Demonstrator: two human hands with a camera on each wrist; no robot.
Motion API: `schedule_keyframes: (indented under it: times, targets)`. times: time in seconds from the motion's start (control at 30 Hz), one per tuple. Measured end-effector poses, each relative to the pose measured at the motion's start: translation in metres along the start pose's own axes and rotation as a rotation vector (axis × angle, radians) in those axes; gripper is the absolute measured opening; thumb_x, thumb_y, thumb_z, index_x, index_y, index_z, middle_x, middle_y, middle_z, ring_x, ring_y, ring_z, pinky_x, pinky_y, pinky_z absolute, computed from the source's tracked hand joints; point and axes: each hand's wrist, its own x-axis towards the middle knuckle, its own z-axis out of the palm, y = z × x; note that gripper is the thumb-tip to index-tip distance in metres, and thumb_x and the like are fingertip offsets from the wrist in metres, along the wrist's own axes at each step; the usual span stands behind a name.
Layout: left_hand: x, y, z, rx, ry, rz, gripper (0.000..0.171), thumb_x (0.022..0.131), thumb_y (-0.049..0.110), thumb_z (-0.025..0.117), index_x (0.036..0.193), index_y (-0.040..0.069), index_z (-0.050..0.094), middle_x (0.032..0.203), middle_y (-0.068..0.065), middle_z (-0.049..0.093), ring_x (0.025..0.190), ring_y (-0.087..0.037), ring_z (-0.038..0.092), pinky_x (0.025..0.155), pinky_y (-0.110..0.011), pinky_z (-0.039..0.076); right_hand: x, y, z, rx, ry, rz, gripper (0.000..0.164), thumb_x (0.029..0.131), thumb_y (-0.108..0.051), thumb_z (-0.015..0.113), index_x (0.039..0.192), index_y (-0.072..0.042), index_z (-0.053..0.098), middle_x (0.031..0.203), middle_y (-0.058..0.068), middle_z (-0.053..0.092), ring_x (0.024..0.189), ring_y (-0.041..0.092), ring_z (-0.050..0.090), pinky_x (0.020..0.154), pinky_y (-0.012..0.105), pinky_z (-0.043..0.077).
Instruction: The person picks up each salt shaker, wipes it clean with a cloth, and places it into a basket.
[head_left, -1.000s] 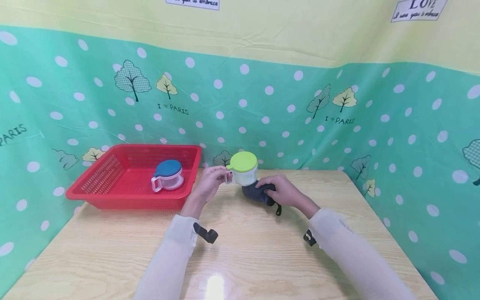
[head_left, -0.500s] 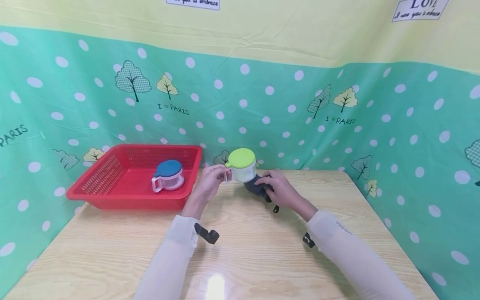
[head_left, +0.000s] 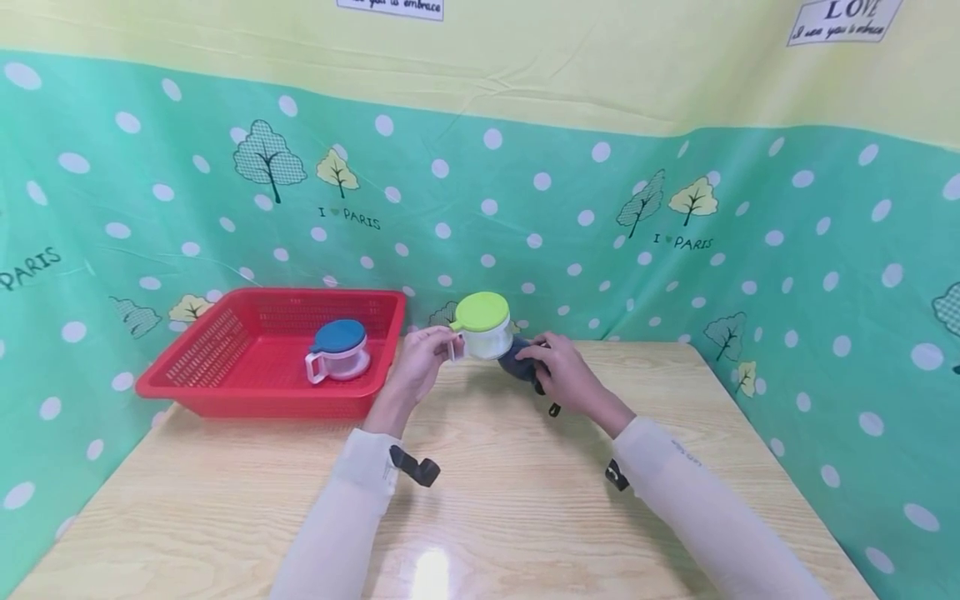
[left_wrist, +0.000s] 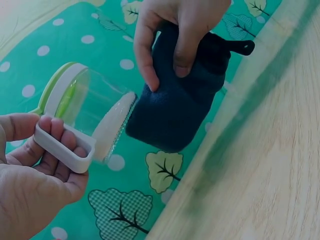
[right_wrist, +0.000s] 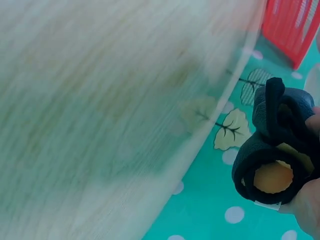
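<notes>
My left hand [head_left: 417, 367] pinches the white handle of a clear seasoning jar [head_left: 489, 340] with a lime-green lid [head_left: 482, 311]. The jar is held up over the back of the table; in the left wrist view white stuff shows at its bottom end. My right hand [head_left: 566, 371] grips a dark blue cloth [left_wrist: 172, 110], thumb on one side and fingers on the other. This cloth is bunched, with a black hanging loop [left_wrist: 242, 47], and its end is right at the jar's base. In the right wrist view a round, dark-edged opening [right_wrist: 272, 177] in the cloth faces the camera.
To the left stands a red plastic basket [head_left: 262, 404] with slotted walls. Inside it sits a similar jar [head_left: 341, 358] with a blue lid [head_left: 339, 335]. Behind the wooden table [head_left: 495, 500] hangs a green and yellow patterned curtain [head_left: 480, 192].
The green-lidded jar has risen slightly and tilted a little more. My right hand and the dark cloth have shifted slightly up along its base. The basket and blue-lidded jar have not moved.
</notes>
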Motion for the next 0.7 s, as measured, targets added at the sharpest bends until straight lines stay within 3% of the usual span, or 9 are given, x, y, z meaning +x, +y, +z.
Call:
schedule_keyframes:
  times: [0.13, 0.43, 0.7]
  targets:
    - [0.000, 0.000, 0.001, -0.004, 0.002, -0.004, 0.025, 0.100, -0.004, 0.053, 0.083, 0.002, 0.070, 0.079, -0.007, 0.067, 0.076, -0.019, 0.062, 0.080, -0.028, 0.053, 0.002, -0.001, 0.002, -0.006, 0.012, -0.005, 0.034, 0.085, 0.012, 0.069, 0.110, -0.011, 0.077, 0.118, 0.018, 0.063, 0.110, 0.039, 0.058, 0.093, 0.051, 0.052]
    - [0.000, -0.002, 0.002, -0.027, 0.007, -0.007, 0.029, 0.101, -0.004, 0.051, 0.081, 0.004, 0.071, 0.078, -0.007, 0.067, 0.075, -0.019, 0.063, 0.079, -0.029, 0.053, 0.001, -0.022, 0.011, 0.014, -0.005, -0.127, 0.033, 0.083, 0.012, 0.070, 0.108, -0.009, 0.075, 0.118, 0.019, 0.062, 0.110, 0.039, 0.057, 0.095, 0.055, 0.049]
    - [0.000, 0.000, 0.002, -0.031, 0.008, -0.011, 0.028, 0.100, -0.004, 0.051, 0.081, 0.004, 0.071, 0.078, -0.007, 0.067, 0.075, -0.019, 0.063, 0.080, -0.029, 0.054, 0.001, -0.011, 0.007, 0.002, 0.043, -0.010, 0.033, 0.086, 0.012, 0.069, 0.110, -0.010, 0.076, 0.118, 0.018, 0.063, 0.107, 0.037, 0.059, 0.090, 0.050, 0.054]
